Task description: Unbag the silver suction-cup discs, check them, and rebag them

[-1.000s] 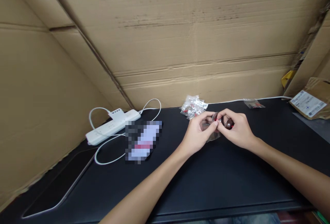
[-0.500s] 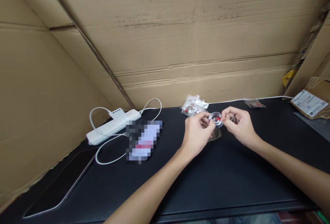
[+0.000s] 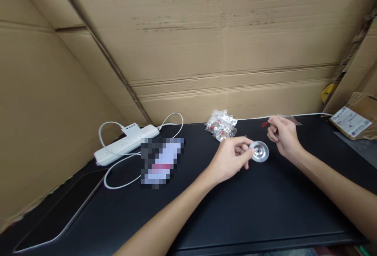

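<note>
My left hand [image 3: 232,158] pinches a small shiny metal disc [image 3: 259,152] by its left edge, between thumb and fingers. The disc is dished, like a finger cymbal, with a dark hole at its centre. To the upper right, my right hand [image 3: 282,132] is closed on a red cord [image 3: 265,124], whose loop sticks out left of the fingertips. The two hands are apart, and no cord shows between them and the disc. Just beyond my left hand lie clear plastic bags [image 3: 221,124] holding metal discs and red cords.
Another clear bag [image 3: 291,119] lies behind my right hand. On the left are a white power strip [image 3: 126,144] with looping cables, a pixelated item [image 3: 161,163] and a dark flat panel [image 3: 61,213]. Cardboard walls [image 3: 218,52] enclose the black table [image 3: 265,209]; a labelled package [image 3: 353,120] sits right.
My right hand has moved up and right, taking the red cord away from the disc. My left hand has shifted slightly right and down with the disc, and the bag beneath it no longer shows.
</note>
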A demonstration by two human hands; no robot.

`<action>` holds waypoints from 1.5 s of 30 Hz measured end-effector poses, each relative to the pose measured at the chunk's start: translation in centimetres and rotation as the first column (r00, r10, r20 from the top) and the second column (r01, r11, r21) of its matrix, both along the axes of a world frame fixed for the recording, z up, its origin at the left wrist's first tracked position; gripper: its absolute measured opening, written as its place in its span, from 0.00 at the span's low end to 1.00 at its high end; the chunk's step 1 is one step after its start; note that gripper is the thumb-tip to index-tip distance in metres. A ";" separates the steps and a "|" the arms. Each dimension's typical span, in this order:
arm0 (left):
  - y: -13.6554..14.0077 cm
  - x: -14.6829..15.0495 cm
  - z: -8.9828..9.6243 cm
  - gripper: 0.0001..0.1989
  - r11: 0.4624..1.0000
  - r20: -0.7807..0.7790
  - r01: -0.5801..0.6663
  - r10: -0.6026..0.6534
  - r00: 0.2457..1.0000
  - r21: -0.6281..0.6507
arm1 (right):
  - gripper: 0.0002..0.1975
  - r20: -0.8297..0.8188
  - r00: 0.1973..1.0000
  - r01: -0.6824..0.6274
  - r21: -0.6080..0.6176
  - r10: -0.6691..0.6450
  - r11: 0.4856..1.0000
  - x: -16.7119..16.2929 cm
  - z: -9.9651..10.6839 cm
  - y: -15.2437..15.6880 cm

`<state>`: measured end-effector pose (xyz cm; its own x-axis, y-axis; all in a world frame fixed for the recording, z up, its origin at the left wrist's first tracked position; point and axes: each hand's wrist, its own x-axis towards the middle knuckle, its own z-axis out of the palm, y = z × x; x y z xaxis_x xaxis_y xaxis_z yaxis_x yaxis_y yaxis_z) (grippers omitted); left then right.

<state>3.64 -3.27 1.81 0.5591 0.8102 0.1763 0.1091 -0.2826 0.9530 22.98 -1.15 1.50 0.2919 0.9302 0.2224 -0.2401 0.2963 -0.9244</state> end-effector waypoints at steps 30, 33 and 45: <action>0.4 -0.4 0.1 0.11 0.855 -0.115 -0.288 0.369 0.922 0.431 | 0.07 0.069 0.849 -0.510 -0.157 0.524 0.846 -1.2 -0.2 -1.2; 0.4 -0.3 0.1 0.09 0.876 -0.085 -0.252 0.312 0.946 0.412 | 0.06 0.098 0.813 -0.561 -0.133 0.574 0.817 -1.6 -0.3 -1.5; 0.4 -0.7 0.2 0.06 0.832 -0.241 -0.069 0.238 0.941 0.551 | 0.12 0.062 0.892 -0.431 -0.189 0.449 0.882 -1.1 -0.2 -1.0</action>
